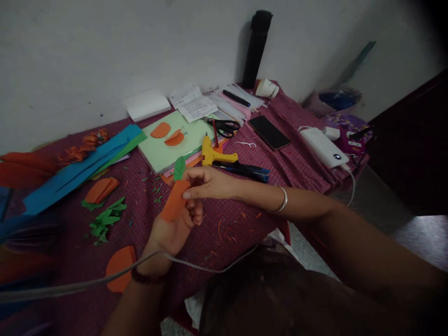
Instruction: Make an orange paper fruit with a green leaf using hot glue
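An orange paper cutout point(175, 201) is held tilted over my left palm, with a green paper leaf point(179, 169) standing at its top edge. My left hand point(177, 233) is turned palm up under the cutout, its visible fingers curled; the paper hides the rest. From the right, my right hand point(206, 183) pinches the cutout's edge between thumb and fingers. Whether the leaf is fixed to the orange paper I cannot make out. Left of my hands lie green paper leaves point(107, 221) and stacked orange cutouts point(102, 190). Another orange stack point(119, 270) rests beside my left wrist.
A yellow glue gun point(219, 156), black scissors point(226, 126) and a phone point(269, 132) lie beyond my hands. Two orange pieces rest on the pale green paper stack point(154, 151). A white cable point(210, 269) crosses my left wrist. A black bottle point(257, 51) stands by the wall.
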Tool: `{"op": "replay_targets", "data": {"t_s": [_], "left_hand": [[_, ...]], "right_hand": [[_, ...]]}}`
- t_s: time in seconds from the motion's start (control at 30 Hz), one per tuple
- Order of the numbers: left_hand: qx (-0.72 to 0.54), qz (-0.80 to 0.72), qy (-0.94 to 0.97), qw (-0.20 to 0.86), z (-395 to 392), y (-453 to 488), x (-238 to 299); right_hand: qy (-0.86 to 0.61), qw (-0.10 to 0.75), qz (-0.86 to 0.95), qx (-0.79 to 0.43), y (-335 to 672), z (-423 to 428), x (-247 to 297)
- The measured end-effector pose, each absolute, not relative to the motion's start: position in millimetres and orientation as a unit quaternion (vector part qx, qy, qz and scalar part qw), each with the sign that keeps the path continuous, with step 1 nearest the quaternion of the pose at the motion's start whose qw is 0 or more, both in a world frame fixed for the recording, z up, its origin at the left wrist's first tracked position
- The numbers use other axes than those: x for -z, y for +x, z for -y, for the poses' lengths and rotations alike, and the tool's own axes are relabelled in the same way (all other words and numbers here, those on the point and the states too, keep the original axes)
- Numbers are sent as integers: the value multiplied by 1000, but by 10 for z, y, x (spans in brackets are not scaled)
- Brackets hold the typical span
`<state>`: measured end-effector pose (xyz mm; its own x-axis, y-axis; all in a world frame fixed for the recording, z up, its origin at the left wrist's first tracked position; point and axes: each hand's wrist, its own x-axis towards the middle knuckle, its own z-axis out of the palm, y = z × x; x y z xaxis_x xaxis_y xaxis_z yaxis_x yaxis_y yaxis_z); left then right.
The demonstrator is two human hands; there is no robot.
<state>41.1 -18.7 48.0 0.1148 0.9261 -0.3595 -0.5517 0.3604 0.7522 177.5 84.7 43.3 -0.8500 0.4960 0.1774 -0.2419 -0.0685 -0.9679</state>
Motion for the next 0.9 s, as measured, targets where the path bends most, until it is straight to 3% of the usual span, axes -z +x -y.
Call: {"op": "replay_targets", "data": {"t_s": [0.2, 0.37, 0.5, 0.6, 0.73, 0.9], "left_hand": [[-613, -522, 265, 531, 125, 274, -377], [-598, -566, 387, 416, 226, 353, -432], [-658, -525, 488, 229, 351, 458, -539], [-677, -444, 571, 134, 475, 496, -630], [-663, -376, 640, 95, 613, 496, -713], [-703, -375, 600, 68, 667, 493, -744]], "right_hand": [[-180, 260, 705, -635, 1782, -900, -389], [-189, 246, 713, -629, 1838, -872, -398], [-207, 290, 625, -695, 1833, -986, -455], [-237, 267, 639, -682, 1660, -1085, -501], [-227, 171, 735, -616, 1126, -1116, -541], [-151, 122, 865, -463, 298, -955, -535]]}}
